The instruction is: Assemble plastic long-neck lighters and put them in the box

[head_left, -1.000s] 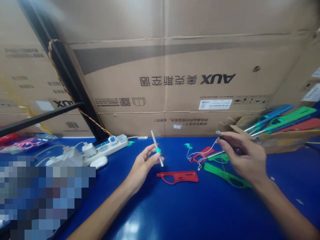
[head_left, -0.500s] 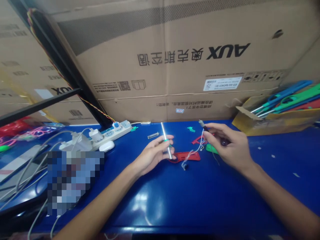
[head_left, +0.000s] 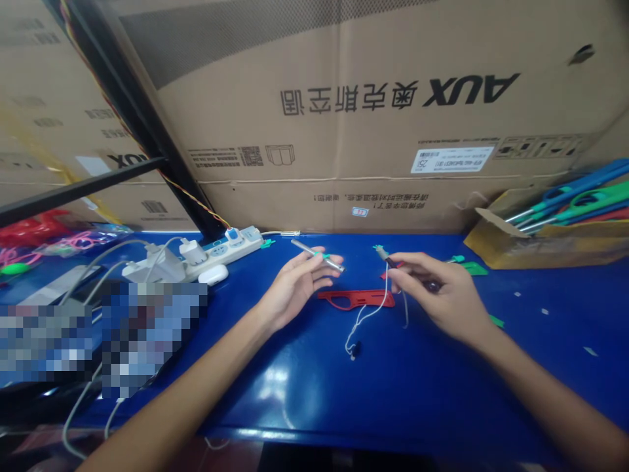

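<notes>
the metal tube [head_left: 335,264] has tipped flatter, pinched in the left hand's [head_left: 295,292] grip above the tabletop [head_left: 304,393]; the right hand [head_left: 437,288] pinches a wired piece [head_left: 382,253]. likely step: handling separate parts; next calls for free-hanging wires [head_left: 386,290].

The large brown carton [head_left: 383,46] bore the brand mark "AUX" [head_left: 472,90] and the characters "奥克斯空调" [head_left: 348,98], both printed inverted. Below these, an inverted notice [head_left: 371,198] read "师傅您辛苦了!请在搬运时对我温柔些,谢谢您!". The white label [head_left: 453,159] showed the number "25" at its left end; its remaining print was too small to read. A QR code [head_left: 252,156] and a row of handling pictograms [head_left: 545,147] flanked the lower panel, individual symbols being indistinct. The small blue-edged sticker [head_left: 360,212] carried illegible marking. The left-hand carton [head_left: 54,141] repeated "AUX", inverted and partly covered.
</notes>
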The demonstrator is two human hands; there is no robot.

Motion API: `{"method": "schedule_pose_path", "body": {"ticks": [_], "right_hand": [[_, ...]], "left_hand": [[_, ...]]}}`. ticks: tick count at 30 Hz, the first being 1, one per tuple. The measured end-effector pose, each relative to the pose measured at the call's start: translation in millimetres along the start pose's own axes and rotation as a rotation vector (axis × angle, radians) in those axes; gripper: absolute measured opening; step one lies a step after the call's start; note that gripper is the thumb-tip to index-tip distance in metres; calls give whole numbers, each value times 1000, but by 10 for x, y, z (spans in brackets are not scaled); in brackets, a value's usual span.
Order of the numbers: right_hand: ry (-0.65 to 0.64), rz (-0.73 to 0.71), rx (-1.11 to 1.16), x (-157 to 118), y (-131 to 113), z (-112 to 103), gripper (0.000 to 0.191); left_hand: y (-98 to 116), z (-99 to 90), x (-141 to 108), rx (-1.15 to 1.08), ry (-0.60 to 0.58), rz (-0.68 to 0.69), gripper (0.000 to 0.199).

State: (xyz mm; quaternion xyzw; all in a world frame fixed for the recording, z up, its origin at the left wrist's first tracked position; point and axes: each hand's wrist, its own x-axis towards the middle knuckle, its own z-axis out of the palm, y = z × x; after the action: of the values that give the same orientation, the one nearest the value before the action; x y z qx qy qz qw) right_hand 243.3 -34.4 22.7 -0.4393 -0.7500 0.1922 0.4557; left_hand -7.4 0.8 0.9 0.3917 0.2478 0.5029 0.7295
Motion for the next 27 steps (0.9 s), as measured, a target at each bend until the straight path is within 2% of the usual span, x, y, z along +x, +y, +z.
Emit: {"method": "schedule_pose_path", "body": {"ticks": [8,13,18,23,27], "right_hand": [[-49,86,102,6,-24,49,20],[-50,197,253,31,-85,41,23],[-61,300,409,22,6,54,28],[-21,268,407,19,-19,75,28],[-25,244,450,0,-116,69,25]], "left_hand": [[-160,36,-34,46,-114,-84,19],[-159,20,-34,72,-81,-32,24],[-118,19,-29,68,-22,-19,31],[-154,14,-26,98,-65,-18,31],[-116,22,-36,90,-47,26,31]]}}
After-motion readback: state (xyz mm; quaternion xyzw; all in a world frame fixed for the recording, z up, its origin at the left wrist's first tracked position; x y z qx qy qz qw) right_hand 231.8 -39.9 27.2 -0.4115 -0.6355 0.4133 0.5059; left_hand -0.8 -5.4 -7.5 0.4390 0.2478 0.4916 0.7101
